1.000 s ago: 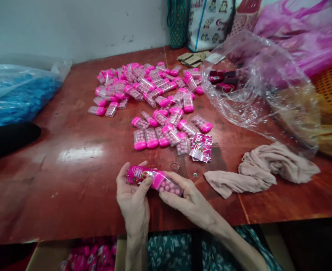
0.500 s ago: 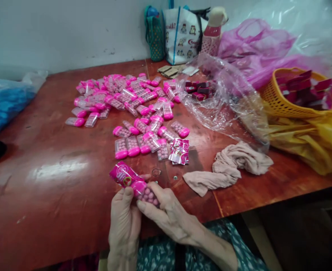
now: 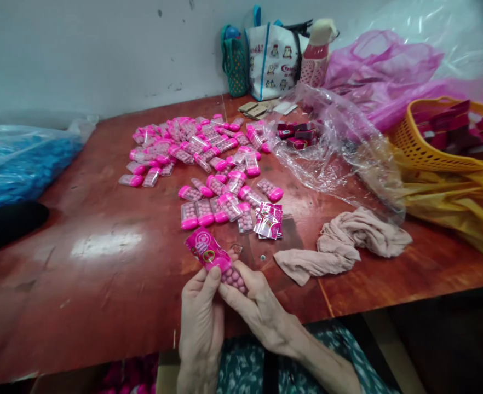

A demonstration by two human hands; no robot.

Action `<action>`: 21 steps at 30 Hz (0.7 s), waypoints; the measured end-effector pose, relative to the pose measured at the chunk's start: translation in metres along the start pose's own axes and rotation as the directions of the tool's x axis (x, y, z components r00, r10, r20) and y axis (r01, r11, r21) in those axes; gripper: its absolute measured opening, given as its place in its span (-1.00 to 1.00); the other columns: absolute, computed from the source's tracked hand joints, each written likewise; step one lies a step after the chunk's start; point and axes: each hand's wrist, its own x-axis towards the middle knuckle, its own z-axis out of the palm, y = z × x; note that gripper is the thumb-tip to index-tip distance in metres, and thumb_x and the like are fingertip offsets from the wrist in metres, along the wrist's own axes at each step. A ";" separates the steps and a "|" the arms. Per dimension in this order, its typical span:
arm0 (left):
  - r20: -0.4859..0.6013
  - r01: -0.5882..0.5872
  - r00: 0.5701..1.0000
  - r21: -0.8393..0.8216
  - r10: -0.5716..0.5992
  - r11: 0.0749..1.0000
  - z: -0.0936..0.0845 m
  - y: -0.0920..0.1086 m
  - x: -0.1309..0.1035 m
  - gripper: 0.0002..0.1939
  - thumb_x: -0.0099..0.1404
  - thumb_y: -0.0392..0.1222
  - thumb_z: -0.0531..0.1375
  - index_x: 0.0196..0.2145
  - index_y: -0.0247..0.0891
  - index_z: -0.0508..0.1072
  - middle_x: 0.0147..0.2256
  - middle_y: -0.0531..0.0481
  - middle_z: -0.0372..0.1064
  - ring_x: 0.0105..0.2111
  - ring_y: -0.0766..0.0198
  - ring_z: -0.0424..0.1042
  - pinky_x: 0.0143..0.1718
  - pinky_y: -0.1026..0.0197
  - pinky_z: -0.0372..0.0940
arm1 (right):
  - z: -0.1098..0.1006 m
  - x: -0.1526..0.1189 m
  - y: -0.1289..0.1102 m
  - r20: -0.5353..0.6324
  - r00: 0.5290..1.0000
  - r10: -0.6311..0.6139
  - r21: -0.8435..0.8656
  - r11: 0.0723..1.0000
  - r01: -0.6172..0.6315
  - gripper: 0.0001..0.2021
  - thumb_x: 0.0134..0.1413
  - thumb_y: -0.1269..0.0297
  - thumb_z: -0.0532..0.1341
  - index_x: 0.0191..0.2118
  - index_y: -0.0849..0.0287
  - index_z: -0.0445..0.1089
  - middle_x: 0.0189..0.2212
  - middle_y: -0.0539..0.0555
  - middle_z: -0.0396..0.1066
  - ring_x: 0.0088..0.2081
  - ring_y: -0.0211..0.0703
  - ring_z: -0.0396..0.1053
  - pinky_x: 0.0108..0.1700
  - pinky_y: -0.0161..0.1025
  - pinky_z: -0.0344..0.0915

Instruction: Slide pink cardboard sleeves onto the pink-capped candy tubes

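Note:
Near the table's front edge, my left hand [image 3: 200,306] pinches a shiny pink printed sleeve [image 3: 206,249] between thumb and fingers. The sleeve's lower end meets the cap end of a small clear container of pink candy balls [image 3: 234,279]. My right hand [image 3: 262,303] is closed round the container's sides, its thumb in front and fingers behind. How far the sleeve covers the cap is partly hidden by my fingers. Just beyond my hands lie a small stack of similar pink sleeves [image 3: 268,220] and several pink-capped candy containers [image 3: 203,212].
A larger heap of candy containers [image 3: 184,137] lies farther back. On the right are a crumpled beige cloth [image 3: 360,235], a clear plastic bag [image 3: 332,158] and a yellow basket [image 3: 438,150]. A bag of blue pieces [image 3: 28,164] and a dark object [image 3: 11,224] are at left.
The whole view has shifted, so table and hands appear farther right. At the sleeve's lower end, less of the container's pink cap shows than before. Both hands keep their holds.

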 end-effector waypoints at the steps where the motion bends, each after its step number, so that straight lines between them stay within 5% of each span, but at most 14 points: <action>1: -0.008 0.012 1.000 -0.006 -0.012 1.000 0.001 -0.001 0.000 -0.75 0.01 -0.24 0.28 -0.30 -0.34 0.53 -0.30 -0.16 0.49 -0.32 0.16 0.45 -0.23 0.13 0.34 | -0.001 0.000 -0.002 0.005 1.000 -0.003 -0.043 0.999 0.003 -0.85 0.06 0.18 0.13 -0.35 0.16 0.30 -0.58 -0.07 0.16 -0.51 -0.30 0.11 -0.43 -0.36 0.09; 4: -0.004 0.044 0.999 -0.008 -0.044 0.999 -0.001 -0.002 0.001 -0.73 0.01 -0.22 0.28 -0.27 -0.34 0.52 -0.29 -0.18 0.49 -0.32 0.15 0.45 -0.24 0.13 0.35 | -0.004 0.003 -0.002 0.057 0.998 -0.011 -0.052 0.999 0.014 -0.85 0.06 0.18 0.13 -0.35 0.15 0.29 -0.59 -0.08 0.15 -0.55 -0.32 0.08 -0.47 -0.36 0.07; 10: -0.002 0.026 1.000 0.009 -0.026 1.000 -0.005 0.001 0.004 -0.76 0.05 -0.23 0.25 -0.27 -0.31 0.52 -0.27 -0.14 0.49 -0.32 0.18 0.46 -0.24 0.17 0.34 | 0.001 0.010 0.016 0.239 0.967 0.085 0.199 0.971 -0.135 -0.78 0.12 0.12 0.07 -0.38 0.19 0.19 -0.64 -0.14 0.05 -0.65 -0.42 -0.05 -0.63 -0.42 -0.06; 18: 0.013 0.064 0.998 0.068 -0.065 0.996 -0.009 0.000 0.002 -0.75 0.02 -0.25 0.27 -0.28 -0.35 0.53 -0.31 -0.17 0.49 -0.32 0.15 0.45 -0.22 0.16 0.32 | 0.004 0.005 0.007 0.081 0.997 0.015 -0.084 0.996 -0.008 -0.86 0.12 0.24 0.08 -0.37 0.21 0.23 -0.51 -0.08 0.15 -0.49 -0.35 0.06 -0.44 -0.37 0.05; 21: 0.060 0.060 0.996 0.025 -0.061 0.998 -0.016 0.002 0.005 -0.73 0.05 -0.22 0.24 -0.25 -0.34 0.52 -0.30 -0.17 0.49 -0.30 0.15 0.45 -0.23 0.15 0.33 | 0.005 0.008 0.009 0.098 0.995 0.035 -0.051 0.998 -0.030 -0.84 0.13 0.22 0.08 -0.38 0.20 0.22 -0.52 -0.07 0.14 -0.49 -0.34 0.06 -0.47 -0.38 0.03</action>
